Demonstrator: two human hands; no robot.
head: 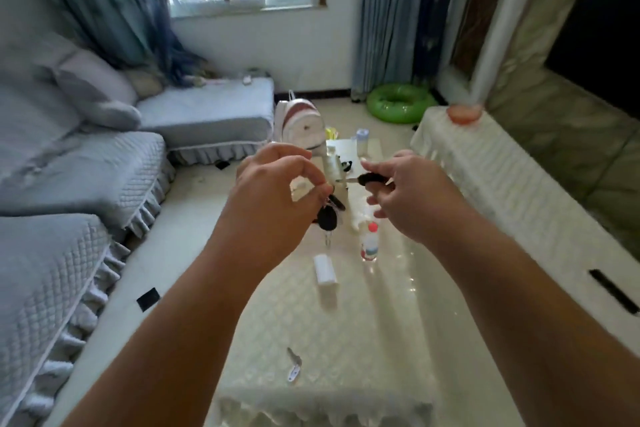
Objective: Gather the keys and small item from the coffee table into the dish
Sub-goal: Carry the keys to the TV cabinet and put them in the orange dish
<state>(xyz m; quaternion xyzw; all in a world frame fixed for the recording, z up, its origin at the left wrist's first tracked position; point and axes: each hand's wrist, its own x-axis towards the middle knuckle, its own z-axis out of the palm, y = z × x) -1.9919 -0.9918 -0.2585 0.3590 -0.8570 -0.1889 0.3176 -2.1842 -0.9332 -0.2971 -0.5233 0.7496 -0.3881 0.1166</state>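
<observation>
My left hand [277, 191] is raised over the coffee table [391, 333] and pinches a bunch of keys [328, 217] with black heads, which dangles below my fingertips. My right hand [412, 194] holds a single black-headed key [370, 179], its metal blade pointing left toward the left hand. Near the table's front edge a small silver key [294, 364] lies flat. A small white box [325, 270] lies in the middle of the table. I cannot make out a dish; the spot behind my hands is hidden.
A small clear bottle with a red cap [370, 242] stands right of the dangling keys. More bottles [332, 163] stand at the table's far end. A grey sofa [86, 177] runs along the left, a covered low cabinet [502, 177] along the right.
</observation>
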